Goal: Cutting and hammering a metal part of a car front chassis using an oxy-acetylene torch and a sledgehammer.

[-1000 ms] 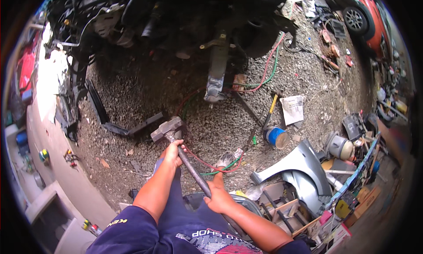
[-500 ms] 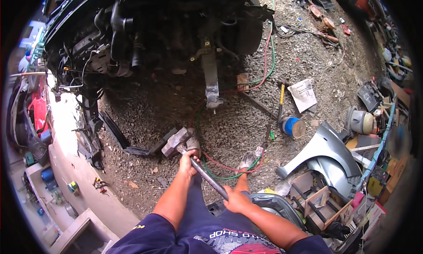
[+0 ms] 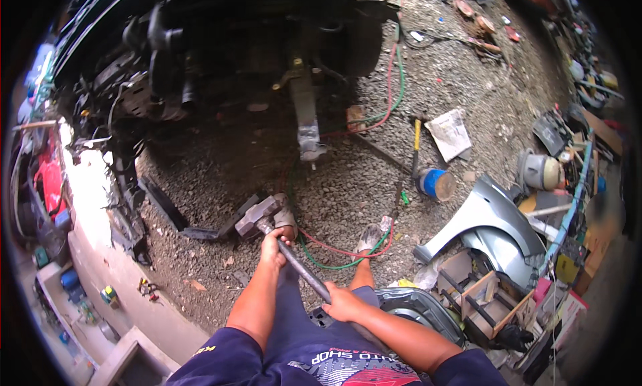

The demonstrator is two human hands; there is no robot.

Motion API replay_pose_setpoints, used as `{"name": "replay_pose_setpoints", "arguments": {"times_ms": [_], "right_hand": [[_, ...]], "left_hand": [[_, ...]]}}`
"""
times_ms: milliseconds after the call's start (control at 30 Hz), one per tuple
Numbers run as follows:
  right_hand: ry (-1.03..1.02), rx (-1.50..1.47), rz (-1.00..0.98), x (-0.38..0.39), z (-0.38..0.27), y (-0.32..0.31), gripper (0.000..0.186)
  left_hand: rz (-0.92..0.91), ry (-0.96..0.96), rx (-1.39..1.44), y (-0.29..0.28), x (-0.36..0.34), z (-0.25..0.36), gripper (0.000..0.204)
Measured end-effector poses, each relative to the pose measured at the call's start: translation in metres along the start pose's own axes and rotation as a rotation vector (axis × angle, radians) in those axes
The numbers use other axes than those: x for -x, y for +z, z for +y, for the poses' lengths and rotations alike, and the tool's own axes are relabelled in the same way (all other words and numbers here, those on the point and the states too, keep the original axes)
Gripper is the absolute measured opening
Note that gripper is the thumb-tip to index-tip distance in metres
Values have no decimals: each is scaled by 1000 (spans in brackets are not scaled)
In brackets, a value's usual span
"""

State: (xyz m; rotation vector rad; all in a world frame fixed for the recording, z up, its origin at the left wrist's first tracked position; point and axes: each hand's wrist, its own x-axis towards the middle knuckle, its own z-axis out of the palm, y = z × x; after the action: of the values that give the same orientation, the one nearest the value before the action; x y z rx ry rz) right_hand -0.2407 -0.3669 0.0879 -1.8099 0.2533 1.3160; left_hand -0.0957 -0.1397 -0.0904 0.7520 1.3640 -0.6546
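Note:
I hold a sledgehammer [image 3: 294, 257] slantwise in front of my legs. My left hand [image 3: 274, 247] is wrapped round the handle just below its blocky metal head [image 3: 257, 216]. Lower down, my right hand [image 3: 341, 302] grips the same handle near my thigh. Ahead of me is the dark underside and front of a vehicle [image 3: 221, 65] with its panels off. From it a metal bracket arm [image 3: 304, 112] sticks down toward the gravel, apart from the hammer head.
Red and green hoses [image 3: 334, 260] loop over the gravel round my feet. To the right lie a yellow-handled hammer [image 3: 416, 142], a blue can [image 3: 438, 184], a silver fender [image 3: 485, 219] and a wooden crate [image 3: 481, 299]. A black bent strip [image 3: 164, 205] lies left; a ledge [image 3: 134, 285] borders that side.
My view has shifted a little, so the vehicle and ground sit further left in the picture. Both hands keep their hold on the sledgehammer, its head slightly lower relative to the bracket arm.

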Motion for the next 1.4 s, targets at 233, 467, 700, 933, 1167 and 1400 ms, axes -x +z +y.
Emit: {"name": "replay_pose_setpoints", "arguments": {"times_ms": [233,467,700,933,1167,1400], "right_hand": [[28,98,14,9,25,-16,71],[-28,-8,-7,18,44,-6,73],[-69,-194,69,6,71,7,75],[11,-915,-72,-56,76,-35,41],[386,-1223,18,-209,127,-36,61],[56,-1082,-353,-247,252,4,48]], "left_hand": [[-59,61,56,9,8,-12,27],[-4,123,-117,6,12,-12,34],[9,22,-214,9,-19,-16,31],[-53,-43,-543,51,-31,-78,19],[-118,-116,-999,88,-145,-156,19],[-210,27,-1652,69,-231,-176,67]]}}
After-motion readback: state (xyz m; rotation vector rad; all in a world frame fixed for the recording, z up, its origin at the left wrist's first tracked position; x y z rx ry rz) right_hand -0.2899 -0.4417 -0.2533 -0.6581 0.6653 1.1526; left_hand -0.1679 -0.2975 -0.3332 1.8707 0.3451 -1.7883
